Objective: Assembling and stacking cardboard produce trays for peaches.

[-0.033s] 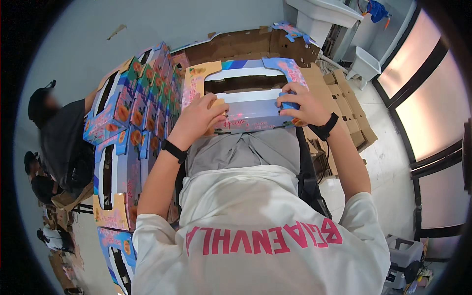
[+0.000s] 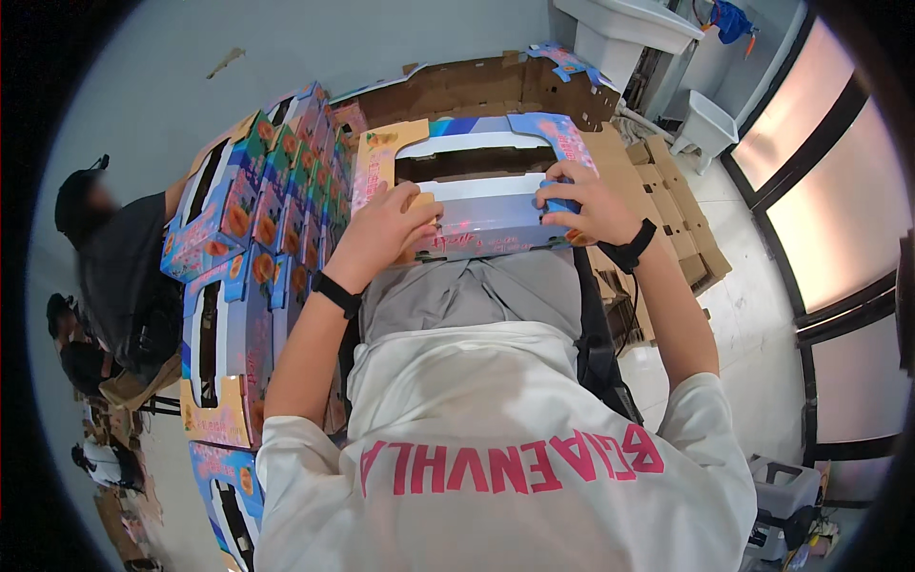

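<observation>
Nothing has moved; stacked boxes (image 2: 253, 248) crowd the left hand (image 2: 386, 229).

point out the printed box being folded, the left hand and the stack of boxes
printed box (image 2: 486, 214), head view, pale front flap
left hand (image 2: 386, 229), head view, back of hand
stack of boxes (image 2: 276, 191), head view, top row

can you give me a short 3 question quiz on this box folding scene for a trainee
1. True or false: both hands press on the printed carton.
2. The finished cartons are stacked to the person's: A left, B right, C behind.
3. What is worn on both wrists?

Key:
1. True: the left hand and right hand rest on its near flap.
2. A.
3. A black band.
</observation>
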`<state>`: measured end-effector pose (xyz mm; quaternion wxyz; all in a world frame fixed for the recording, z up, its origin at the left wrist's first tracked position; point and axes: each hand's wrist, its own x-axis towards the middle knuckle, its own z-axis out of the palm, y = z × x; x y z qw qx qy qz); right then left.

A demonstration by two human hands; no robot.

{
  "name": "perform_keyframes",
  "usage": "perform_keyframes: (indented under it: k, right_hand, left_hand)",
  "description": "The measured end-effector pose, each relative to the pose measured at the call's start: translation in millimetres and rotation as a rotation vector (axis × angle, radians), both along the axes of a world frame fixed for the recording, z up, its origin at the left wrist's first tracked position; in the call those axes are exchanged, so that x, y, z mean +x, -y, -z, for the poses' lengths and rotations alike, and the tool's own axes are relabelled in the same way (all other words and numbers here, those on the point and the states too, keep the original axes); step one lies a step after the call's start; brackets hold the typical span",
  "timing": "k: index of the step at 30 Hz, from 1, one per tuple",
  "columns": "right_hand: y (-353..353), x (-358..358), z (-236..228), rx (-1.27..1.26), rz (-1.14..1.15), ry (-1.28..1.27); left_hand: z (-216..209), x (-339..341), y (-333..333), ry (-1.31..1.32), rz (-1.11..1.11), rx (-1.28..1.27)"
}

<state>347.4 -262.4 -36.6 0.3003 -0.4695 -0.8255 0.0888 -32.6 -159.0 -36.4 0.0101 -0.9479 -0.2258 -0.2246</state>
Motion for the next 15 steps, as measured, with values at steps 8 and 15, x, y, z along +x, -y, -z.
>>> perform_keyframes:
  k: [8,15]
  right_hand:
    - [-14.6,-4.6,-21.4,0.08,-0.157,0.491]
    - [-19.6,-19.2,-50.5,-0.23,-0.283,0.619]
  left_hand:
    - [-44.0,4.8,-9.5,-0.244,0.243,0.032]
    - [-73.6,47.2,-24.7,-0.71,0.338,-0.105]
